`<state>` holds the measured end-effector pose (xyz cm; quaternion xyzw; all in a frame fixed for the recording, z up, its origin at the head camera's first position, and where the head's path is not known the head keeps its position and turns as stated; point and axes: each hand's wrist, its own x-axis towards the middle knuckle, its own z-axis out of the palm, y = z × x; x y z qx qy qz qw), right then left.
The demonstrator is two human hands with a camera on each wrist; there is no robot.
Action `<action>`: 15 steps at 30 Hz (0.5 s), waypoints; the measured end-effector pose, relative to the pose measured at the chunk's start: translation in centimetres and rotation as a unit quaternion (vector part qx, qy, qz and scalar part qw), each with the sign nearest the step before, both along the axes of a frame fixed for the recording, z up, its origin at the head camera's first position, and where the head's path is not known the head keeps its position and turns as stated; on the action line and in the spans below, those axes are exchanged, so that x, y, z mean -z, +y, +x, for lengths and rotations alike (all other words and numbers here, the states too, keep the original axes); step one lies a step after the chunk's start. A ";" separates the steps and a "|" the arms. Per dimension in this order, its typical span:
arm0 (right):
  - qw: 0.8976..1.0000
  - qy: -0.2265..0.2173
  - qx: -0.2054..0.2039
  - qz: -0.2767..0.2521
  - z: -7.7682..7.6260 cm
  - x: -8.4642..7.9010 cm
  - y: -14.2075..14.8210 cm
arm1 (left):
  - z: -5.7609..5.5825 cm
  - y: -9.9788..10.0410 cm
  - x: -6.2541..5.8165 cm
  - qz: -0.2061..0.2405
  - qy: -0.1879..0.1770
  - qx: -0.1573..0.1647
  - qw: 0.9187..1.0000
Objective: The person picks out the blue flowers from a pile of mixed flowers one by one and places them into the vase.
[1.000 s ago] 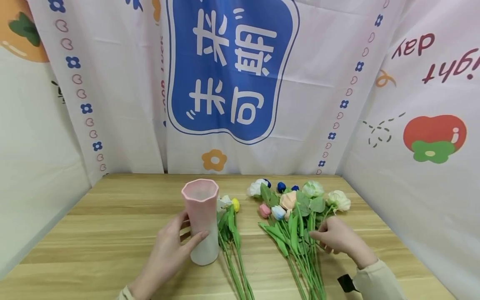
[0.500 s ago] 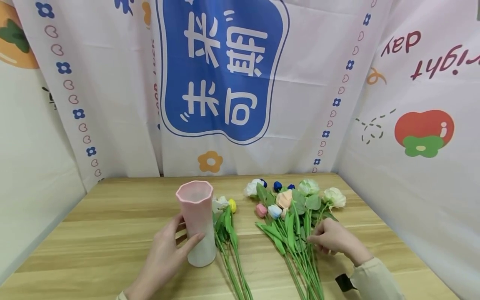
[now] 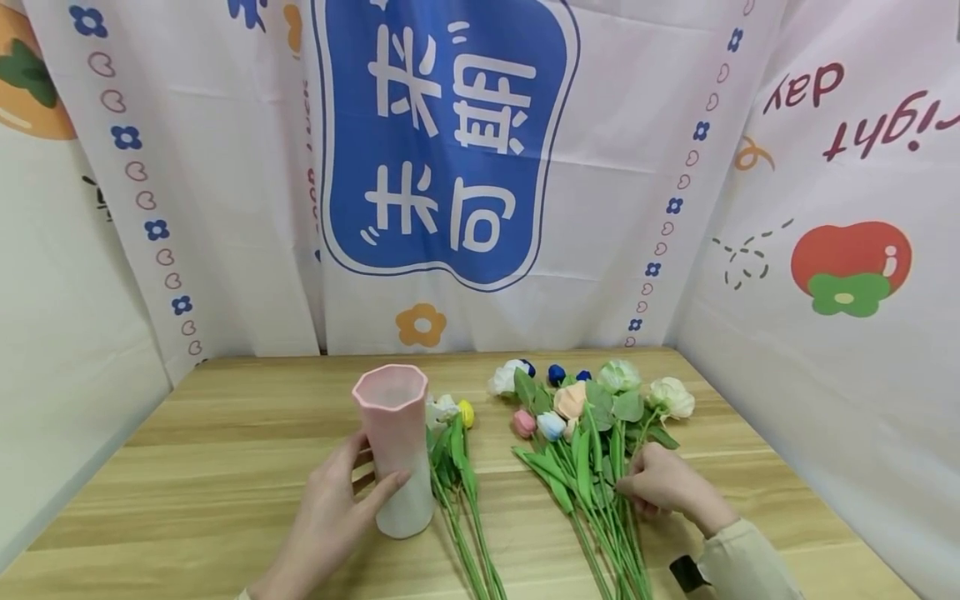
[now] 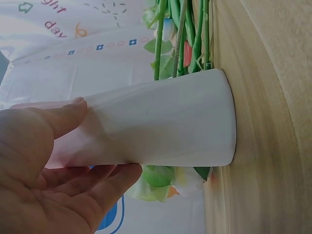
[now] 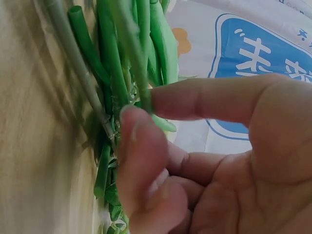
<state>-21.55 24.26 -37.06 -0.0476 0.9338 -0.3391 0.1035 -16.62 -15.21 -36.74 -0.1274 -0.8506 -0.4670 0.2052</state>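
A tall vase [image 3: 397,475], pink at its faceted rim and fading to white below, stands upright on the table. My left hand [image 3: 333,500] grips its side, thumb in front and fingers around the far left. In the left wrist view the white lower part of the vase [image 4: 161,122] reaches down to the wood. To the right lies a large bunch of artificial flowers [image 3: 592,475], green stems toward me. At its right side my right hand [image 3: 663,483] pinches a green stem [image 5: 134,53] between thumb and forefinger, the other fingers curled.
A smaller bunch with white and yellow blooms [image 3: 465,492] lies right beside the vase. Blue, pink, peach and cream blooms [image 3: 671,397] crowd the far end of the large bunch. Printed cloth [image 3: 615,208] hangs behind the wooden table [image 3: 225,450] and along both sides.
The head view has shifted slightly. My right hand has come a little nearer along the stems and its fingers have drawn in. The left hand keeps its hold on the vase.
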 end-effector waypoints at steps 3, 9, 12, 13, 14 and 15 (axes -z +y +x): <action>1.000 0.008 0.016 0.003 0.0 -0.2 -0.3 | 0.1 -0.1 0.0 0.002 0.008 -0.001 1.000; 0.999 0.020 0.037 0.016 0.0 -0.4 -0.5 | 0.2 0.0 -0.2 -0.009 0.017 -0.007 1.000; 0.999 0.021 0.041 0.019 0.0 -0.3 -0.4 | 0.2 0.0 -0.2 -0.013 0.016 -0.006 1.000; 0.999 0.020 0.040 0.019 0.0 -0.3 -0.4 | 0.2 0.0 -0.2 -0.013 0.015 -0.005 1.000; 0.999 0.019 0.039 0.018 0.0 -0.3 -0.4 | 0.2 0.0 -0.1 -0.012 0.014 -0.004 1.000; 0.999 0.018 0.038 0.016 0.0 -0.2 -0.4 | 0.2 0.0 -0.1 -0.010 0.012 -0.004 1.000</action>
